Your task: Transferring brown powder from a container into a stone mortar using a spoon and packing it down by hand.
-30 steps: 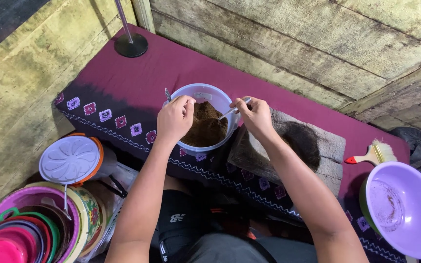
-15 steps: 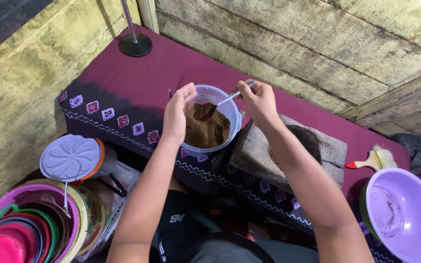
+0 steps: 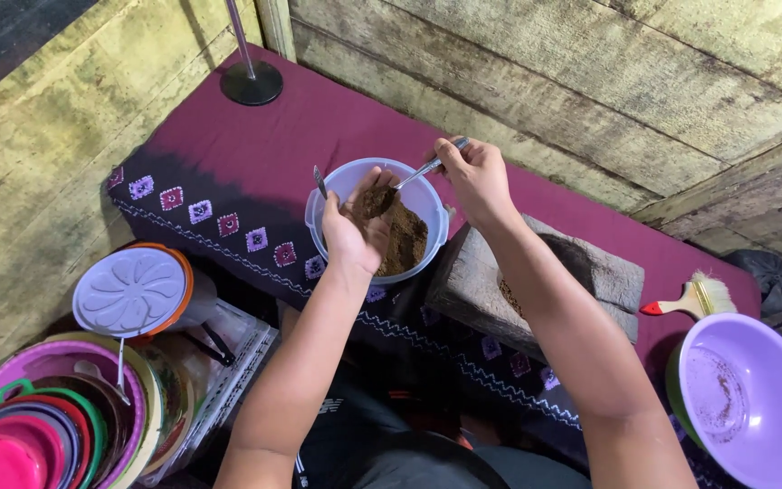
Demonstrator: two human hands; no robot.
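Left hand (image 3: 355, 226) has turned palm-up, now cupping brown powder (image 3: 378, 201).

left hand (image 3: 355, 226): now cupped, palm up | spoon (image 3: 418, 172): tipping brown powder (image 3: 375, 201) onto it

rustic home kitchen | plank walls (image 3: 590, 81) | grinding stone (image 3: 536, 272) | stacked plastic bowls (image 3: 38, 426)

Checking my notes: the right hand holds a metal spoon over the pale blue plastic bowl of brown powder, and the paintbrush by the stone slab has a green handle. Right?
Not quite. The head view shows the paintbrush has a red handle, not green. The right hand does hold the metal spoon over the pale blue plastic bowl.
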